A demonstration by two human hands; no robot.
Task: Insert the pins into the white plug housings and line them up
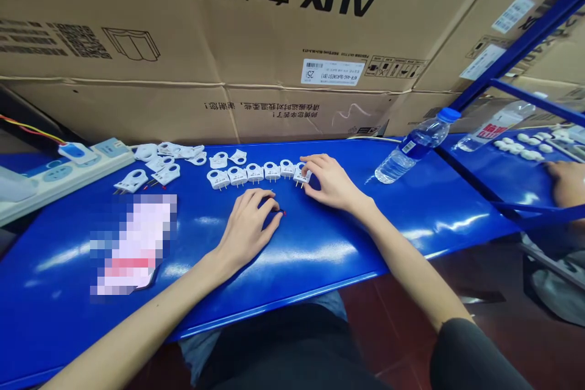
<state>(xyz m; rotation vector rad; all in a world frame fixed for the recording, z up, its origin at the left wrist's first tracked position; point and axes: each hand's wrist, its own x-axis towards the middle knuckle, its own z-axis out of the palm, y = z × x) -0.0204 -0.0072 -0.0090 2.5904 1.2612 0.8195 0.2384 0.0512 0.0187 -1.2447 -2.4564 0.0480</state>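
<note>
Plugs (255, 173), small and white, stand in a neat row of six at the table's twelve o'clock, prongs toward the person. At the row's three o'clock end the right hand (333, 183) has its fingers closed lightly around the last plug (301, 175), touching it. The left hand (249, 225) lies at six o'clock from the row, fingers curled loosely over the blue table (320, 244), with something small and red at its fingertips; whether it grips that I cannot tell. By my judgement the lining-up is partly done: a loose heap of plugs (169, 161) waits unsorted at ten o'clock beside a power strip (68, 167). A water bottle (415, 146) lies at two o'clock.
</note>
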